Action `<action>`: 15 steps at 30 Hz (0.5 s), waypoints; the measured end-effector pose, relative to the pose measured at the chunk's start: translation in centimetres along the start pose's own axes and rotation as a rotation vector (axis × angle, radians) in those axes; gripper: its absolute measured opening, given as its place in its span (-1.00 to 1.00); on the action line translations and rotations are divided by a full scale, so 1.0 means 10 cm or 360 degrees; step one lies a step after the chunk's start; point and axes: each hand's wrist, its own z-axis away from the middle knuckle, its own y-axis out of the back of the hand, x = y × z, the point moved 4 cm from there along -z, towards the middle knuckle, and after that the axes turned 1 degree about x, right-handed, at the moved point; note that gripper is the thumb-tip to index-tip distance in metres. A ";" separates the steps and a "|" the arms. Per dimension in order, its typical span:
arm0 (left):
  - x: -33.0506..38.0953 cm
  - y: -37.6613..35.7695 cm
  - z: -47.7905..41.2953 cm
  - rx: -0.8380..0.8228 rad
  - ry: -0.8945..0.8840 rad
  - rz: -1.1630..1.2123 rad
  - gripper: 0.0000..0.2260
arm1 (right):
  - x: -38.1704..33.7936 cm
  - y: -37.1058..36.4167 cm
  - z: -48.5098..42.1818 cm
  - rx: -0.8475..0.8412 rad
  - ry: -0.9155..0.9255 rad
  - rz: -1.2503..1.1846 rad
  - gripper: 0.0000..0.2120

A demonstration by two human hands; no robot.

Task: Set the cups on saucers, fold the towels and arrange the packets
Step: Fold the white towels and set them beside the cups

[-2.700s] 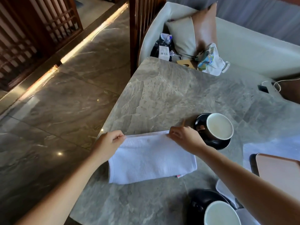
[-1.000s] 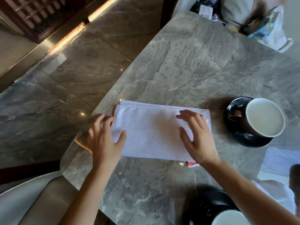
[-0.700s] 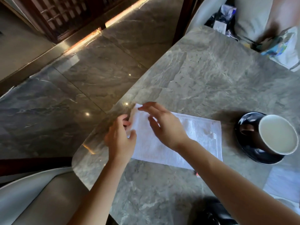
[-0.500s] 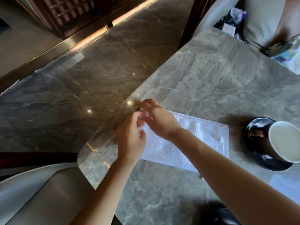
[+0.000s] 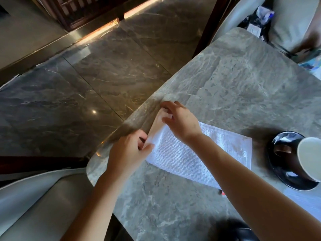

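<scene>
Head view, contents listed left to right.

Floor (image 5: 107,80): dark polished marble tiles with a bright strip of light along the far edge; fills the left half.

Chair (image 5: 40,202): pale padded seat, lower left corner, tucked just beside the near corner of the bench.

Bench (image 5: 234,87): grey veined stone top with rounded corners, running from the lower centre up to the right.

Left hand (image 5: 127,153): over the left edge of the bench, at the near left corner of the towel. Grip pressed together, thumb against fingers, pinching that corner of the cloth.

Towel (image 5: 191,153): white, ribbed, folded into a flat rectangle, lying on the bench near its left edge. Its left end is lifted off the stone between the two hands; the rest lies flat. A small red tag (image 5: 222,193) shows at its near right corner.

Right hand (image 5: 180,120): forearm crosses over the towel from the lower right. Grip pinching the far left corner of the towel, fingertips closed on the raised edge.

Saucer (image 5: 284,173): black, glossy, on the bench just right of the towel, not touching it.

Cup (image 5: 311,159): dark outside, pale inside, standing on the saucer, handle turned toward the towel; partly cut off by the right border.

Cushion (image 5: 291,20): pale, upper right, beyond the far end of the bench, with blurred clutter beside it.
</scene>
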 end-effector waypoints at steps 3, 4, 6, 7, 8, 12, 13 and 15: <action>-0.11 0.03 0.08 -0.0080 -0.0060 -0.0137 -0.83 | 0.01 -0.03 -0.04 -0.0011 -0.0017 0.0103 -0.72; -0.13 0.04 0.10 -0.0087 -0.0074 -0.0160 -0.82 | 0.01 -0.03 -0.05 -0.0007 -0.0029 0.0108 -0.76; -0.13 0.05 0.15 -0.0076 -0.0075 -0.0172 -0.85 | 0.00 -0.03 -0.05 0.0007 -0.0050 0.0065 -0.82; -0.12 0.06 0.16 -0.0072 -0.0064 -0.0143 -0.85 | -0.01 -0.02 -0.05 0.0016 -0.0051 0.0040 -0.85; -0.11 0.07 0.17 -0.0070 -0.0059 -0.0083 -0.83 | -0.02 0.00 -0.04 0.0030 -0.0056 0.0022 -0.86; -0.02 0.15 0.15 -0.0100 -0.0103 0.0258 -0.76 | 0.01 0.23 0.06 0.0158 -0.0129 -0.0077 -0.88; 0.03 0.19 0.14 -0.0096 -0.0125 0.0292 -0.76 | 0.03 0.34 0.11 0.0213 -0.0139 -0.0142 -0.86; 0.14 0.25 0.11 -0.0063 -0.0179 0.0367 -0.77 | 0.10 0.59 0.27 0.0350 -0.0142 -0.0253 -0.81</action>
